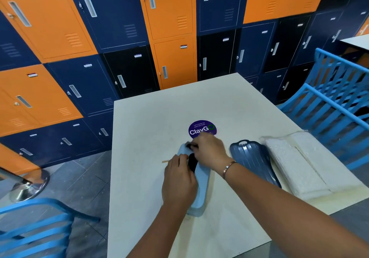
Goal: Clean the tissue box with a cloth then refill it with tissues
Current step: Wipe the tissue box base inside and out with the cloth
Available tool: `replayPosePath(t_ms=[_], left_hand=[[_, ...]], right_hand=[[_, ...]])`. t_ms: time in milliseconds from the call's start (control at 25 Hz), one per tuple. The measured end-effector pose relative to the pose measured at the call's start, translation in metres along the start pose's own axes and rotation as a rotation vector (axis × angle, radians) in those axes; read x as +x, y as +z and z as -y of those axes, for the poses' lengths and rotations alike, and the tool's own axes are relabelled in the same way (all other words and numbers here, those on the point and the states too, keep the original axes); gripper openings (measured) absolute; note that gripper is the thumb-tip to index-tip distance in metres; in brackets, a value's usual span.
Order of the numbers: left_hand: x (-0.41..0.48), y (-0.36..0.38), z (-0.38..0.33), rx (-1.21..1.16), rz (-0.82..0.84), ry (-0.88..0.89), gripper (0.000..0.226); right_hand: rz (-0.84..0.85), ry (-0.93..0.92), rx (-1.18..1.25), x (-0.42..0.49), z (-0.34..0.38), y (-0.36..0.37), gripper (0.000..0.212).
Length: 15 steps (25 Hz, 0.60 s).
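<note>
A light blue tissue box with a dark slot in its top lies lengthwise in the middle of the cream table. My left hand presses on its left side and holds it still. My right hand is at the box's far end, pinching a small dark cloth against it. The box's ribbed dark blue lid lies apart to the right. Beside the lid sits a clear-wrapped pack of white tissues.
A purple round sticker marks the table just beyond the box. A thin wooden stick lies left of the box. Blue slatted chairs stand at the right and near left. Orange and navy lockers fill the wall behind.
</note>
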State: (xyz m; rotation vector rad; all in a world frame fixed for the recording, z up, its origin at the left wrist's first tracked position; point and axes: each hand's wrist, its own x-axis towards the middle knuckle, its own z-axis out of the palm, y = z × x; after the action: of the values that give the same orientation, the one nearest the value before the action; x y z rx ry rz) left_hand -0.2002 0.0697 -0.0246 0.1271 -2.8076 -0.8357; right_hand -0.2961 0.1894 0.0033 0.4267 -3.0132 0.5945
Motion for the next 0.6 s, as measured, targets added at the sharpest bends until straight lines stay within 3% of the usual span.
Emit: replayPosePath(t_ms=[80, 200, 360, 600], left_hand=[[0.000, -0.001, -0.001, -0.043, 0.011, -0.019, 0.026], [-0.002, -0.001, -0.003, -0.040, 0.014, -0.034, 0.024], [-0.002, -0.005, -0.005, -0.150, 0.008, -0.086, 0.041], [-0.003, -0.003, -0.008, -0.118, -0.008, -0.034, 0.055]], right_hand=[[0.087, -0.113, 0.086, -0.002, 0.009, 0.001, 0.023], [-0.010, 0.010, 0.086, 0.001, 0.010, 0.002, 0.025], [0.103, -0.109, 0.200, -0.013, 0.013, 0.004, 0.018], [0.152, -0.189, 0.191, -0.027, 0.011, -0.001, 0.015]])
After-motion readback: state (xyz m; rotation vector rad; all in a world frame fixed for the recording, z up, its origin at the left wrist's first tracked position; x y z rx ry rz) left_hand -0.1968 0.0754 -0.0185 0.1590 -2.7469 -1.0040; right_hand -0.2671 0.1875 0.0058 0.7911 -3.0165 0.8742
